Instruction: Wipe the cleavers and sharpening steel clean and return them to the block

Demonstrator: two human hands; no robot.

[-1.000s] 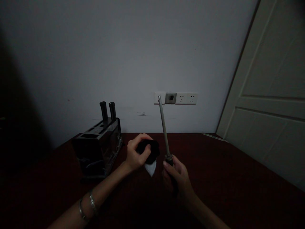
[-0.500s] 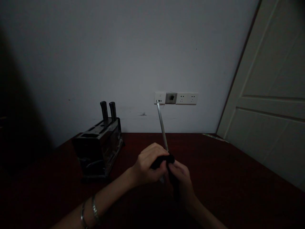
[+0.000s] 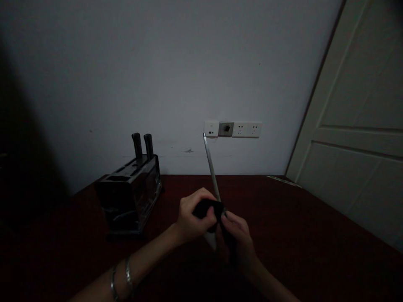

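Observation:
My right hand is closed around the dark handle of a honing steel. Its slim metal rod slants up and to the left, the tip showing in front of the wall. My left hand grips a black piece, perhaps cloth, against the base of the rod, thumb and fingers pinching it. A pale pointed bit shows beneath that hand; what it belongs to is unclear. To the left stands a black knife block with two black-handled knives upright in its slots; other slots are unfilled.
Both hands are over a dark red tabletop, which meets a pale wall. Switches and sockets are set in the wall. A panelled door stands at the right, with a pale strip near the table's edge. The light is dim.
The rod has shifted slightly left, its tip moving off the switch plate. My left hand has moved a little left with the black piece, and more of the pale bit shows below it.

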